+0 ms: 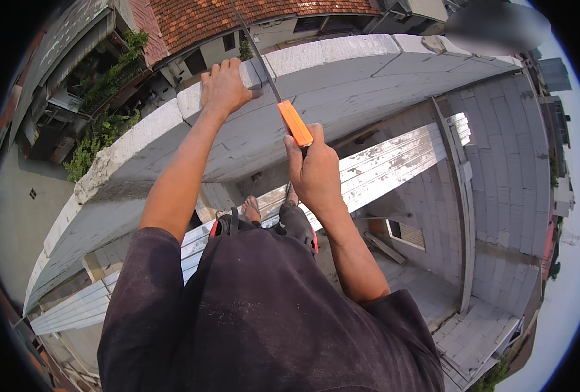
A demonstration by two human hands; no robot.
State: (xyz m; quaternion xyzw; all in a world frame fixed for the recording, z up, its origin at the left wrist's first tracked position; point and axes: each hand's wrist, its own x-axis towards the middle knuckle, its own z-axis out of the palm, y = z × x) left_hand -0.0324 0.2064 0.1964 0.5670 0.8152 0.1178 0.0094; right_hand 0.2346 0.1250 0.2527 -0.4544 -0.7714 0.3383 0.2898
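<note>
In my right hand (316, 173) is a handsaw (294, 123) with an orange handle, my fingers closed around the grip. Its long thin blade slants up and leftward across the top of a pale grey block wall (332, 53). Just left of the blade, my left hand (226, 88) grips a block at the wall's top, fingers over the upper edge and thumb spread along the near face. Whether the blade's teeth bite into the block is too fine to tell.
Bare feet (251, 208) stand on ribbed metal planks (381, 160) running along the wall's inner side, high above a lower level. An upright post (459, 196) rises on the right beside another block wall (502, 163). Tiled roofs (238, 19) and plants (103, 127) lie beyond the wall.
</note>
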